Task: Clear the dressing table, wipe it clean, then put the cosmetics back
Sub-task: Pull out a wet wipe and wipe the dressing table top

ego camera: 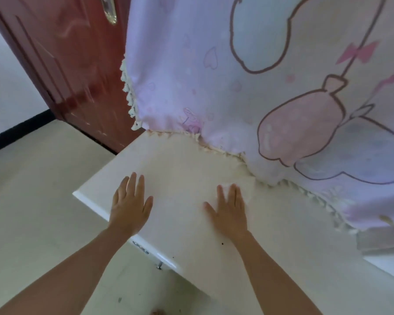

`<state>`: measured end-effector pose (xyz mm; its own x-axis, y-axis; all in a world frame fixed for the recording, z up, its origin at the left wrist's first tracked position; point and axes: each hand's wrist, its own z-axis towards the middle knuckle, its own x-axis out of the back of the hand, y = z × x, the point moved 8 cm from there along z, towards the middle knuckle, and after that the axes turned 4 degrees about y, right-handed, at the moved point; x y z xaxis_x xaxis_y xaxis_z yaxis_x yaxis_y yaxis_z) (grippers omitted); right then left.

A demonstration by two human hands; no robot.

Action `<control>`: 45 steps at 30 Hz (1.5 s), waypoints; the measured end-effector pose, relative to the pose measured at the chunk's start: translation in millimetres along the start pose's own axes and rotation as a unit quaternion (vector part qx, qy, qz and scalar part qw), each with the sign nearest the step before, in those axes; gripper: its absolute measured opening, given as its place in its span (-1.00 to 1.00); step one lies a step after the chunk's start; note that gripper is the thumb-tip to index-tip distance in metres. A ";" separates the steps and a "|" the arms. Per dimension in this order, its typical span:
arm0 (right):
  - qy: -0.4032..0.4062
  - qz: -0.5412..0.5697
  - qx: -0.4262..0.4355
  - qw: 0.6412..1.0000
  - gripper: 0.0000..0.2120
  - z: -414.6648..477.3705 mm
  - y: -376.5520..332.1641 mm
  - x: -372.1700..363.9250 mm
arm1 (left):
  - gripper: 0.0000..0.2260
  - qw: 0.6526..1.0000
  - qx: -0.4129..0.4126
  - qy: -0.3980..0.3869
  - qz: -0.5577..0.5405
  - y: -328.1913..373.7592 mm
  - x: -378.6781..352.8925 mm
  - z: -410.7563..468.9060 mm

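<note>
- Both hands are lying flat on the table [180, 160], palms down and fingers straight, set apart from each other with bare white tabletop between them.
- The left hand [130, 201] is resting near the table's left front corner with its fingers a bit spread, and it isn't holding anything.
- The right hand [230, 208] is pressing down on a white cloth [248, 185]. The crumpled edge is poking out past the fingertips and on the outer side of the hand. It's about the same colour as the table, so I can't tell how far it runs under the palm.
- A tiny dark speck [222, 243] is sitting on the tabletop just beside the right wrist.
- A pastel curtain [259, 87] with a cartoon print is hanging just beyond the fingertips. Its cream fringe [216, 151] is touching the back of the table and trailing off to the right of the right hand.
- A greyish folded thing [382, 243] is lying well right of the right forearm, under the curtain's hem. It's too blurry to name.
- A drawer handle [140, 246] is showing on the table front right below the left wrist.
- A reddish-brown door [77, 64] is standing beyond the left hand, and the pale floor [32, 178] is off to its left.
</note>
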<state>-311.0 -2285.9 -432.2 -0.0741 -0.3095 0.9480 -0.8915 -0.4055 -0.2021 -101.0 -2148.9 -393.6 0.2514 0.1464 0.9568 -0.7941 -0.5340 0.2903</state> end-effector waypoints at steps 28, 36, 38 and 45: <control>-0.002 0.019 -0.284 0.959 0.19 -203.3 327.8 22.3 | -0.53 0.958 -0.281 -0.056 -0.005 230.4 -85.3 -58.5; 0.033 0.045 -0.392 0.918 -0.33 -235.6 392.5 28.9 | -0.60 0.902 -0.429 -0.039 0.022 308.3 -115.0 -104.2; 0.025 0.033 -0.289 0.956 -0.02 -211.5 342.8 23.6 | -0.57 0.905 -0.419 -0.068 0.031 321.5 -123.0 -105.1; 0.024 0.057 -0.201 0.978 0.13 -235.4 299.9 3.4 | -0.55 0.886 -0.453 -0.089 0.047 334.7 -131.7 -119.6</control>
<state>-683.8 -2206.1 -431.6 -0.1954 -0.2875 0.9376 -0.9791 0.0024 -0.2033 -466.0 -2247.3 -420.4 0.1807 -0.0392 0.9828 -0.9143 0.3615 0.1825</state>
